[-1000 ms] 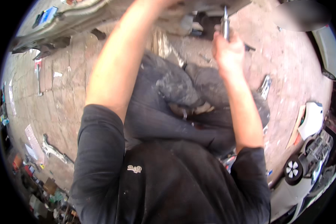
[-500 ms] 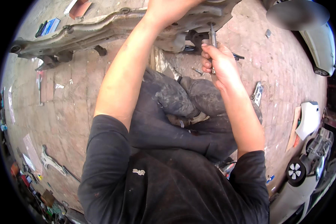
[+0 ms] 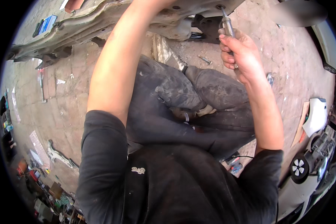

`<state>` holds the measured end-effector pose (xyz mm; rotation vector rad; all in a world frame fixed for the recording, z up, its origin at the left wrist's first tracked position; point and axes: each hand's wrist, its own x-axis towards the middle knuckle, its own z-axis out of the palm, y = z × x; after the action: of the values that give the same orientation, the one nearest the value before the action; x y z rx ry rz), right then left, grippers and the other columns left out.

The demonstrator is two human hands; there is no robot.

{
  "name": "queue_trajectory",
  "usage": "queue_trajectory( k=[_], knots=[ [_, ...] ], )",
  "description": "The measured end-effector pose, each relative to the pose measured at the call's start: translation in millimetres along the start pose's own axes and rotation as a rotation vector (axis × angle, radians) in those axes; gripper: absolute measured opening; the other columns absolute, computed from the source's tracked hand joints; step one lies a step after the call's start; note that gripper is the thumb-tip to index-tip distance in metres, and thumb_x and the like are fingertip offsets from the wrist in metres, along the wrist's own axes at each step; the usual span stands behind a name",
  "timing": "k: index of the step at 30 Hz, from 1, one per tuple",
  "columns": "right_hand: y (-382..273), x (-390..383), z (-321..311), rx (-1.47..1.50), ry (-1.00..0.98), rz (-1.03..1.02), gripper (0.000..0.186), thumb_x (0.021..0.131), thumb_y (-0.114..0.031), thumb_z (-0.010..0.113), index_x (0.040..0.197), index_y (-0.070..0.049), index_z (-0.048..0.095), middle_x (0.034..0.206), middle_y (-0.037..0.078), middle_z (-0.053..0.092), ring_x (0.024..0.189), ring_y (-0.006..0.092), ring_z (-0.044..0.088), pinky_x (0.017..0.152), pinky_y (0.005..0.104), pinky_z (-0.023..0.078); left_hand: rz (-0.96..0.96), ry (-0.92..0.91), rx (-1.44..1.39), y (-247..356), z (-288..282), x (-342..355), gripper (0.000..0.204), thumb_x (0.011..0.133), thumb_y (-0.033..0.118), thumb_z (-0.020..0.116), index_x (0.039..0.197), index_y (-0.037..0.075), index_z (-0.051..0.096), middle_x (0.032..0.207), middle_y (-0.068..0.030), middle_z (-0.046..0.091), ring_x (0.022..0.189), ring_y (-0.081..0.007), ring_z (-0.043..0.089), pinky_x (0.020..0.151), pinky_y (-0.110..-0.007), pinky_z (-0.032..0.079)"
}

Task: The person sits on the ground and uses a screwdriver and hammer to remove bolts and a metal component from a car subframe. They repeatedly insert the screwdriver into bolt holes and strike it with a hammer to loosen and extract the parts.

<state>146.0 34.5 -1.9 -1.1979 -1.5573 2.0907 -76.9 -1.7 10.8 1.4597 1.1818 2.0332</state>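
Right hand (image 3: pixel 239 49): far side, right of centre; clamped on the tool, fingers curled round the body, thumb lying along it toward the shaft.
Tool (image 3: pixel 228 27): metal, cylindrical, with thin shaft; in right hand, tilted, shaft pointing far and slightly left; tip at a round hole near the right end of the beam.
Left hand (image 3: pixel 159 3): cut off by far edge, just a sliver past the wrist showing, over the beam; cannot tell whether fingers are apart, together or gripping.
Beam (image 3: pixel 112 16): long, dirty grey, stamped metal with holes; runs across far side from left rim to right of centre; dark brackets along near edge.
Bolt (image 3: pixel 204 59): lying on floor, near side of beam, left of right hand.
Floor (image 3: pixel 78 93): reddish paving, dusty, scraps scattered.
Trousers (image 3: pixel 175 89): dark, heavily smudged; legs folded, between both forearms.
Shirt (image 3: pixel 175 183): black, short sleeves, small pale print on chest.
Far left: blue box (image 3: pixel 48 24) on floor, past the beam.
Left: silver bracket (image 3: pixel 59 155) on floor, beside bubble wrap (image 3: pixel 39 147).
Right: white panel (image 3: pixel 316 116); nearer, wheel (image 3: pixel 298 169) with pale spokes.
Far right: pale car (image 3: pixel 329 46), partly cut by rim.
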Motion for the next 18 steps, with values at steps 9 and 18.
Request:
queue_trajectory(
  k=[9, 18],
  knots=[
    [17.6, -4.1, 31.5, 0.361, 0.026, 0.014, 0.014, 0.091, -0.007, 0.062, 0.103, -0.003, 0.055, 0.07, 0.0, 0.049, 0.051, 0.0083, 0.044, 0.043, 0.0249, 0.032, 0.03, 0.02, -0.011, 7.8, 4.0, -3.2, 0.033, 0.089, 0.015, 0.078, 0.116, -0.003, 0.069, 0.106, -0.0078, 0.074, 0.096, -0.0142, 0.067, 0.088, -0.032, 0.055],
    [23.5, 0.1, 60.0, 0.412, 0.194, -0.042, 0.008, 0.091, -0.006, 0.061, 0.093, -0.004, 0.053, 0.072, 0.0, 0.048, 0.054, 0.008, 0.042, 0.046, 0.0253, 0.032, -0.001, 0.068, 0.053, 4.7, 3.7, -3.8, 0.036, 0.088, 0.017, 0.079, 0.115, -0.003, 0.069, 0.106, -0.0075, 0.074, 0.096, -0.0146, 0.067, 0.089, -0.032, 0.054]
  ],
)
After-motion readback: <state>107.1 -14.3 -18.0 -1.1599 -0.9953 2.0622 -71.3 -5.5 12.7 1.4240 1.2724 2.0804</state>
